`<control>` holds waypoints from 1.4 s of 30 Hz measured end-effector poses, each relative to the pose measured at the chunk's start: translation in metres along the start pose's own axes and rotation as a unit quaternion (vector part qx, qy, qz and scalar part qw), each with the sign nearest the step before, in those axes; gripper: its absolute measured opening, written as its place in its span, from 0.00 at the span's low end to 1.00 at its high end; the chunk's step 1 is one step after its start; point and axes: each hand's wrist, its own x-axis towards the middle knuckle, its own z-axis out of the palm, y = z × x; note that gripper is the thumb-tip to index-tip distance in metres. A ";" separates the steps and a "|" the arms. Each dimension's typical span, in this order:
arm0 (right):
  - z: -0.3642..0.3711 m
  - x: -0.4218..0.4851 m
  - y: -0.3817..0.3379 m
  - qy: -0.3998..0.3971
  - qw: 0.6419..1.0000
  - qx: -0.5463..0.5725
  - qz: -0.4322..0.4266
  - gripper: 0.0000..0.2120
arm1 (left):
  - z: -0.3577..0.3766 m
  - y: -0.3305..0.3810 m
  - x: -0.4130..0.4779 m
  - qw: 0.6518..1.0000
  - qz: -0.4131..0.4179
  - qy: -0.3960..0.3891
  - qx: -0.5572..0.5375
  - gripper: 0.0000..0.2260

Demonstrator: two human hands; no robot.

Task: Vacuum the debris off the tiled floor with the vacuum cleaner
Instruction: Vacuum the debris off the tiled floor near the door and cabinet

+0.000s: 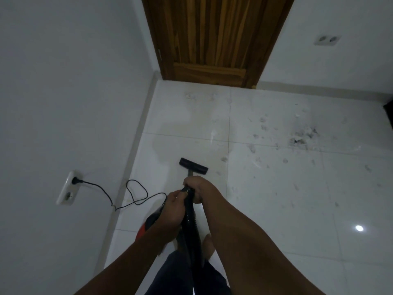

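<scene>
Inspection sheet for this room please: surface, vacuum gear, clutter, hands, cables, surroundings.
Surface: glossy white tiled floor, smudged.
Job's things: black floor nozzle flat on the tile ahead; ribbed hose; red-and-black vacuum cleaner body beside the left forearm, partly hidden.
Clutter: dark debris pile and scattered bits to the right, apart from the nozzle.
Hands: left hand and right hand both grip the hose, right one nearer the nozzle.
Cables: black power cord loops across the floor, plugged into the wall socket.
Surroundings: wooden door ahead; double socket on the far wall.
</scene>
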 end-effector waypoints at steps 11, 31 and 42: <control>0.012 0.003 -0.051 -0.014 0.994 0.110 0.014 0.13 | -0.012 0.049 0.028 0.989 -0.094 0.021 -0.109 0.23; 0.085 0.057 -0.236 -0.032 0.990 0.139 -0.016 0.04 | -0.099 0.172 0.141 0.978 -0.067 -0.131 -0.148 0.26; 0.113 0.079 -0.258 0.021 0.999 0.040 -0.003 0.08 | -0.122 0.192 0.176 0.972 -0.137 -0.132 -0.140 0.25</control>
